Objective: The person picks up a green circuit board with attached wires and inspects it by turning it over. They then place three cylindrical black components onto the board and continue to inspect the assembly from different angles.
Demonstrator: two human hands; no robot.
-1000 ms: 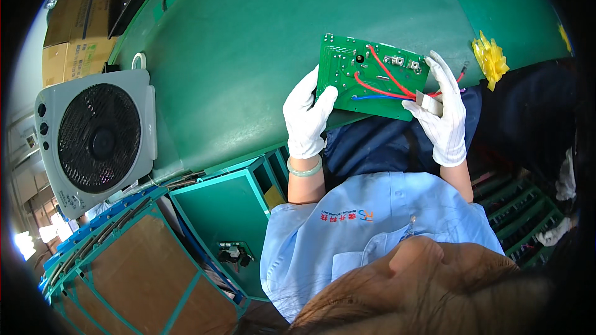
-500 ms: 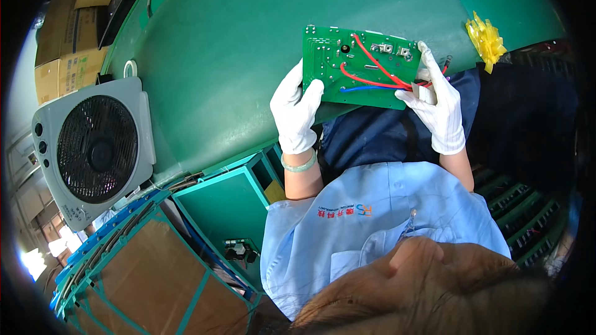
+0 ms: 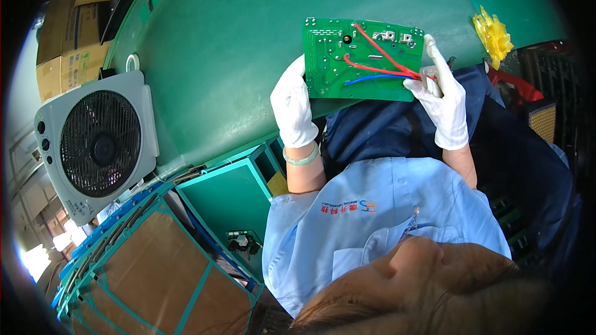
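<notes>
A green circuit board (image 3: 329, 65) is held up over the near edge of the bench, its soldered side in view. Two red wires (image 3: 379, 67) and a blue wire (image 3: 375, 77) run across it toward the right side. My left hand (image 3: 292, 102), in a white glove, grips the board's left edge; its fingertips are hidden behind the board. My right hand (image 3: 446, 96), gloved as well, closes around the right edge, where the wires gather at its fingers. Dark wire ends show just beyond that hand.
The green bench top (image 3: 248, 37) spreads ahead. A bundle of yellow strips (image 3: 493, 37) lies at its right edge. To the left stands a grey box fan (image 3: 99, 142), with cardboard boxes (image 3: 71, 37) behind. A teal cabinet (image 3: 223, 201) with another small board (image 3: 243, 243) is at the lower left.
The board has risen slightly and is turned a little more level, with both hands still on it. At the right, a red item and a tan grid-patterned block have come into view.
</notes>
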